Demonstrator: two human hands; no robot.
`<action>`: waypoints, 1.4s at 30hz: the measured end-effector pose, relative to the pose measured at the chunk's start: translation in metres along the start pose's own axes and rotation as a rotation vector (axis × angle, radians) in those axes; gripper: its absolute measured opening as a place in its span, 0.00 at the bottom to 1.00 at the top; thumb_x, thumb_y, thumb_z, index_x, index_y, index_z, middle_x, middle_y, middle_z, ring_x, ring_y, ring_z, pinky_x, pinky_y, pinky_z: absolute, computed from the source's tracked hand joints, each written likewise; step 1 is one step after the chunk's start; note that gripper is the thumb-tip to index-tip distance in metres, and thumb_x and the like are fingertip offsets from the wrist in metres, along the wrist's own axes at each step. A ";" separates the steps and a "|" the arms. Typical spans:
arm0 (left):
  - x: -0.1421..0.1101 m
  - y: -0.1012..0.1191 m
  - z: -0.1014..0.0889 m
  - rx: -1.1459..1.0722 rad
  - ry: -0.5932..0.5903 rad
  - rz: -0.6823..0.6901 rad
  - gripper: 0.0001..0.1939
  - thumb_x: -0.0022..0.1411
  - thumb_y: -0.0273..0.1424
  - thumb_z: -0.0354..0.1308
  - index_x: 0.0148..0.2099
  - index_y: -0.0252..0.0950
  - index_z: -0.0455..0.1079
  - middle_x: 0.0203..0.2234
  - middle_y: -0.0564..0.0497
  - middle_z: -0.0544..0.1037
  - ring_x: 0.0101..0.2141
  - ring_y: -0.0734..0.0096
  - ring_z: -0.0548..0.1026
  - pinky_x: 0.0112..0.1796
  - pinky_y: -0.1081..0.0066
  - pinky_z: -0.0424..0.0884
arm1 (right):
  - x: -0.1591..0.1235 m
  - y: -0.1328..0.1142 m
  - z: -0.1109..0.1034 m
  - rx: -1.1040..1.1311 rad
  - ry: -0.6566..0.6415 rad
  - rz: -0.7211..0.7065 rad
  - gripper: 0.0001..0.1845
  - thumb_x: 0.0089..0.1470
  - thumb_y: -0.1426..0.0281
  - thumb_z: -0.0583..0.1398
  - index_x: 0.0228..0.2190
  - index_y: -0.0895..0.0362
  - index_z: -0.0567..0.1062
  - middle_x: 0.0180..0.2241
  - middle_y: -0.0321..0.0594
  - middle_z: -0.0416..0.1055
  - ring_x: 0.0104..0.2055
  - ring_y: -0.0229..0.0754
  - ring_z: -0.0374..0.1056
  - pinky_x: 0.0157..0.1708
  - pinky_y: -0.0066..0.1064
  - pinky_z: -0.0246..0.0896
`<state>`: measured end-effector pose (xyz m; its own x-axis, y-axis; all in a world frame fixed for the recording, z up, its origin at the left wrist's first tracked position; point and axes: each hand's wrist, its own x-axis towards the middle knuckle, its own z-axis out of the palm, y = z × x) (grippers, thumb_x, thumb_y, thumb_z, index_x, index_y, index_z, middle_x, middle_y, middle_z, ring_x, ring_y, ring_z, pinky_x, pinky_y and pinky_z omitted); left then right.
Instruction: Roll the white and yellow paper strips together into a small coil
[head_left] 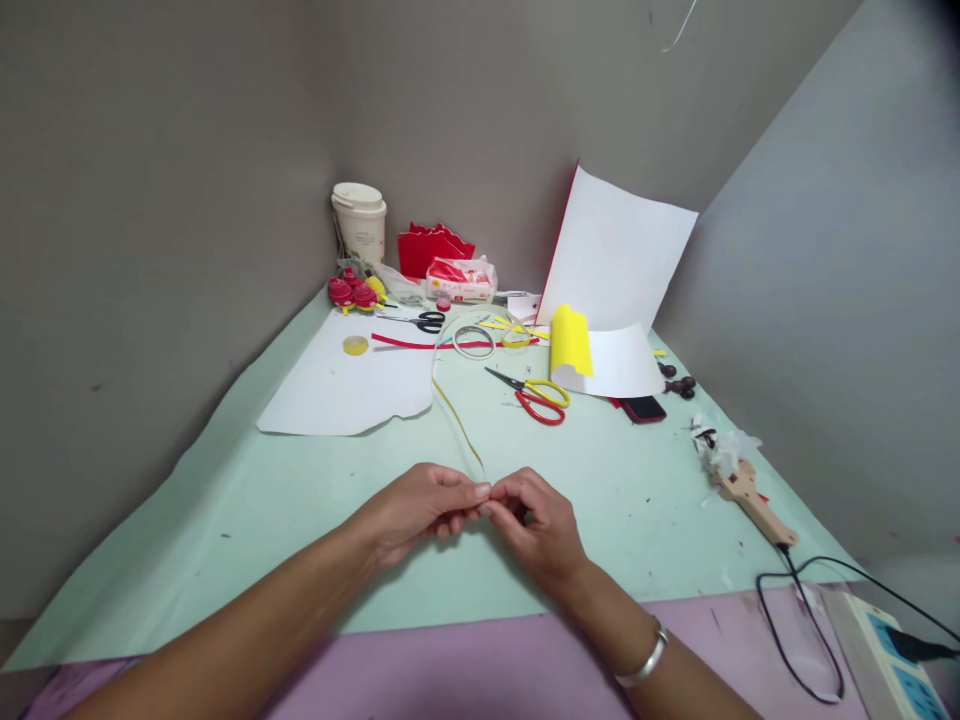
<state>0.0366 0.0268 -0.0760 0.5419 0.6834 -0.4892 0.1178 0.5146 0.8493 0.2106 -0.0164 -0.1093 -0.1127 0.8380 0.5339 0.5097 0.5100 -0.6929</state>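
Note:
My left hand [420, 510] and my right hand [536, 530] meet fingertip to fingertip over the pale green sheet [225, 500] at the table's front. Both pinch the near end of a thin yellow paper strip [457, 425]. The strip runs away from my fingers toward the table's middle and curves up in a loop near the tape rolls. My right wrist wears a silver bangle [643, 660].
Red-and-yellow scissors [536, 395], black scissors [424, 321], tape rolls [474, 341], a white sheet [337, 385], yellow corrugated paper [570, 340], a leaning white card [619, 250], a cup [360, 222], a phone [643, 408], a wooden tool [754, 500] and a power strip [885, 660] lie around.

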 end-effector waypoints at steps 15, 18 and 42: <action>0.002 -0.001 -0.004 0.064 -0.036 0.034 0.20 0.49 0.46 0.66 0.26 0.32 0.73 0.17 0.56 0.66 0.20 0.79 0.60 0.23 0.75 0.53 | 0.002 0.008 -0.006 0.309 -0.228 0.288 0.04 0.53 0.68 0.62 0.30 0.56 0.76 0.27 0.34 0.67 0.24 0.32 0.62 0.22 0.23 0.61; 0.002 -0.002 -0.003 0.068 -0.013 0.035 0.20 0.49 0.47 0.66 0.26 0.32 0.73 0.17 0.56 0.66 0.20 0.79 0.60 0.23 0.74 0.53 | 0.002 0.009 -0.005 0.314 -0.223 0.295 0.04 0.53 0.67 0.62 0.30 0.55 0.75 0.26 0.33 0.67 0.23 0.32 0.62 0.23 0.24 0.61; 0.002 -0.002 0.000 0.032 0.034 0.060 0.18 0.52 0.44 0.65 0.29 0.31 0.77 0.17 0.55 0.69 0.20 0.80 0.62 0.22 0.76 0.54 | 0.002 0.002 -0.005 0.128 -0.091 0.106 0.03 0.55 0.73 0.60 0.31 0.56 0.76 0.27 0.36 0.69 0.26 0.34 0.64 0.26 0.25 0.62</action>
<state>0.0377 0.0270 -0.0785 0.5202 0.7302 -0.4429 0.1123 0.4556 0.8831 0.2157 -0.0148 -0.1068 -0.1438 0.8996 0.4123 0.4113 0.4333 -0.8020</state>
